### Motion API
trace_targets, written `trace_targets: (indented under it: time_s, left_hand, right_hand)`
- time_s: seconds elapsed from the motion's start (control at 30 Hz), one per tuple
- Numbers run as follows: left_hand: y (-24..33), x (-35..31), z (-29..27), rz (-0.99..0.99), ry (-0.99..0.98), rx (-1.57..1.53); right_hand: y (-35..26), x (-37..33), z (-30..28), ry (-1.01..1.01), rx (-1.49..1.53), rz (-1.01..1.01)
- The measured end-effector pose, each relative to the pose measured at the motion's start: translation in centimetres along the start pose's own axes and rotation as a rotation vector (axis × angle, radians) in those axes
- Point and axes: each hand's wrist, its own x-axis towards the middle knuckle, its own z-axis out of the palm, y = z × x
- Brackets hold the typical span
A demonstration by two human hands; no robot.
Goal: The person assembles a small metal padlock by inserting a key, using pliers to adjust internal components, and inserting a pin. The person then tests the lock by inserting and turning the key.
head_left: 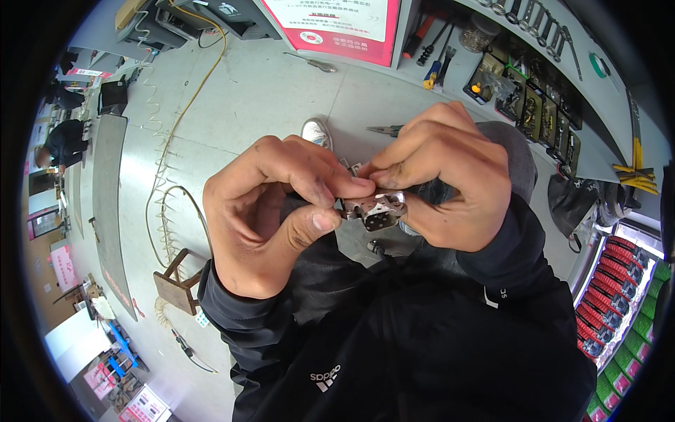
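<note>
Both my hands are raised close together in the middle of the view, pinching a small silvery metal part with holes and folded edges. My left hand grips its left end between thumb and forefinger. My right hand curls over its right side, fingers closed on its top edge. Much of the part is hidden under my fingers. Black sleeves cover both forearms.
Below lies a grey concrete floor with a coiled yellow hose, a small wooden stool, pliers and a screwdriver. A tool rack with wrenches and open cases stands at the upper right. A seated person is far left.
</note>
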Motion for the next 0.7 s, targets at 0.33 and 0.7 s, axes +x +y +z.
trace_targets:
  time_s: [0.33,0.7]
  left_hand:
    - [0.57,0.0,0.41,-0.077,0.044,-0.058]
    - [0.07,0.1,0.01,-0.011,-0.015,-0.017]
  right_hand:
    - [-0.07,0.0,0.17,-0.01,0.067,0.024]
    - [0.02,-0.14,0.29,-0.003,0.089,0.014]
